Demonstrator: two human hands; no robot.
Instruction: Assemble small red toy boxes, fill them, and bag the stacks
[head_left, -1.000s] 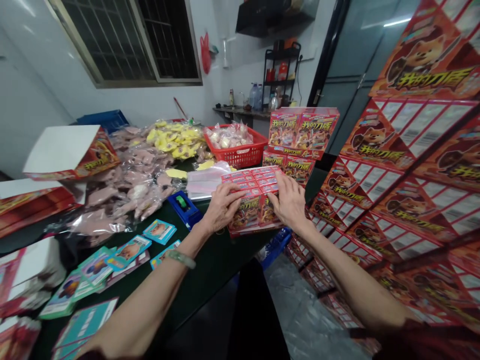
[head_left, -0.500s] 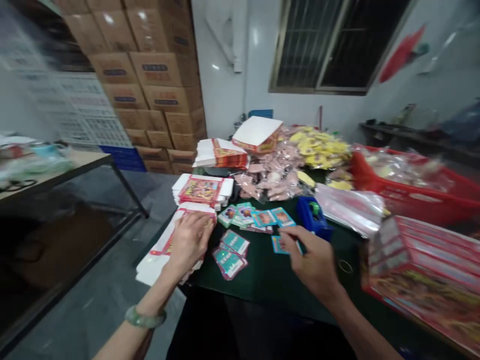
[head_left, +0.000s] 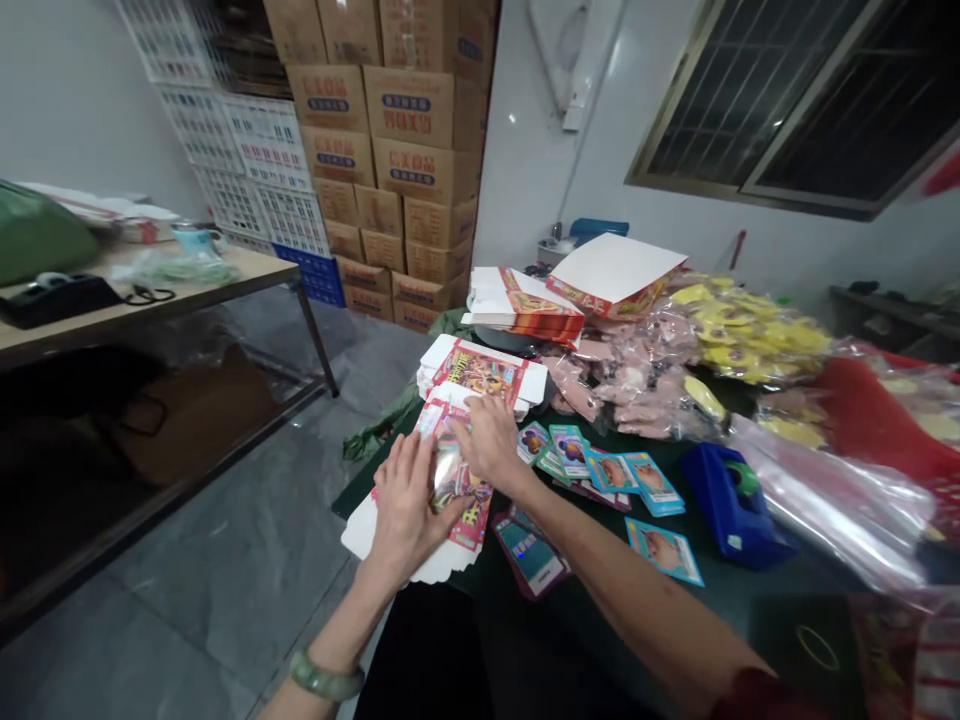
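Note:
A stack of flat, unfolded printed cartons, red and pink with white flaps, lies at the table's left edge. My left hand rests on it, fingers spread and thumb pointing right. At its upper part, my right hand touches the same stack with its fingers apart and slightly bent. Both hands partly cover the top carton. Just beyond is a second pile of cartons. To the right lie teal-backed cards, green-edged cards, and blue-edged cards, with one blue-edged card closer to me.
A blue tape dispenser stands right of the cards, beside clear plastic bags. Bagged pink pieces and yellow pieces are heaped behind. A red basket is at right. Another table stands left.
My right hand has moved left from the blue-edged card onto the carton stack. My left hand stays on the stack, its fingers now more spread. The view has turned left.

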